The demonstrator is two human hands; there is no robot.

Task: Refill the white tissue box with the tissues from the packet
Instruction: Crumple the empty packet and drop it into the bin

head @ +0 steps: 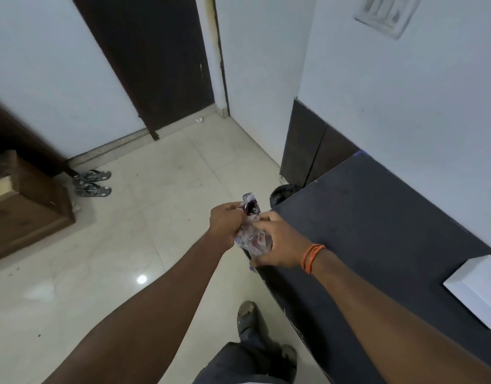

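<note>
Both my hands hold a crumpled clear plastic packet (254, 236) with purple and dark print, out in front of me beside the corner of the dark table (377, 231). My left hand (225, 223) pinches its upper end; my right hand (280, 242), with orange threads on the wrist, grips its lower part. No tissues are visible inside the packet. The white tissue box (477, 289) lies on the table at the right edge of the view, well apart from both hands.
A black bin (283, 194) stands on the floor just beyond the table corner. Dark low cabinets (308, 151) line the right wall. A pair of sandals (93, 182) lies by the left wall near a brown cabinet (25, 206). My feet (249, 314) stand beside the table.
</note>
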